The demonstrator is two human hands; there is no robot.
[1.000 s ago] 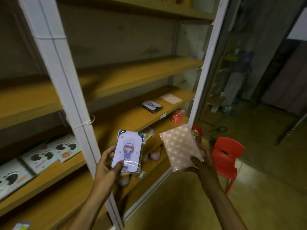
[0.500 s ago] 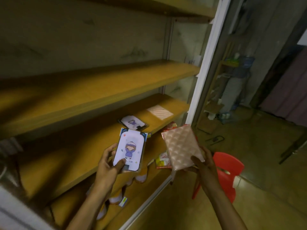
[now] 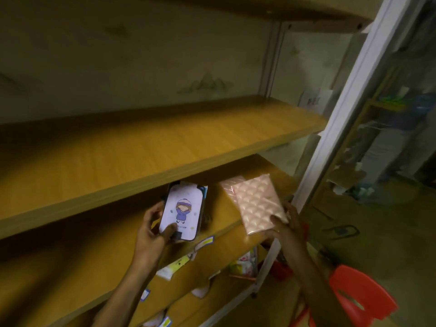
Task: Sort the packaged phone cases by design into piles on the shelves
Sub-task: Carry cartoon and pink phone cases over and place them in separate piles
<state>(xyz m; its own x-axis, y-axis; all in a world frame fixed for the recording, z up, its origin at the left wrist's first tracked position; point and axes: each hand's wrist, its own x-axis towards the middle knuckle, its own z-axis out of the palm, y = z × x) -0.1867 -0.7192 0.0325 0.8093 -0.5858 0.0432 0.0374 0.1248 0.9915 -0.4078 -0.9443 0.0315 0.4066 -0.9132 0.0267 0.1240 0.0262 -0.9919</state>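
Two phone cases in two hands, held up in front of the wooden shelves. In the left hand (image 3: 151, 228) — a white cartoon case (image 3: 181, 212) in clear wrap, with a little figure in a purple hat and coat drawn on it. Thumb pressed flat on the bottom of its face, other fingers curled round its left edge and back. Held upright, tipped a bit to the right, just under the front edge of the upper shelf (image 3: 165, 142).

In the right hand (image 3: 286, 224) — a pink quilted case (image 3: 259, 206), shiny and bumpy. Thumb on its lower right corner, other fingers hidden behind it, so a pinch at that corner. Tilted with its top leaning left, over the right end of the middle shelf (image 3: 226, 220).

Behind the pink case, flat on the middle shelf — a second pink case (image 3: 227, 185) of the same look, only its top left part showing. Touching or not — cannot tell.

Small price tags (image 3: 204, 241) stuck on the front edge of the middle shelf. Lower down, on the lower shelves, some pale packets (image 3: 244, 265), too blurry to name. At the right, a white shelf post (image 3: 339, 114). Down in the corner on the floor, a red plastic chair (image 3: 361, 298).
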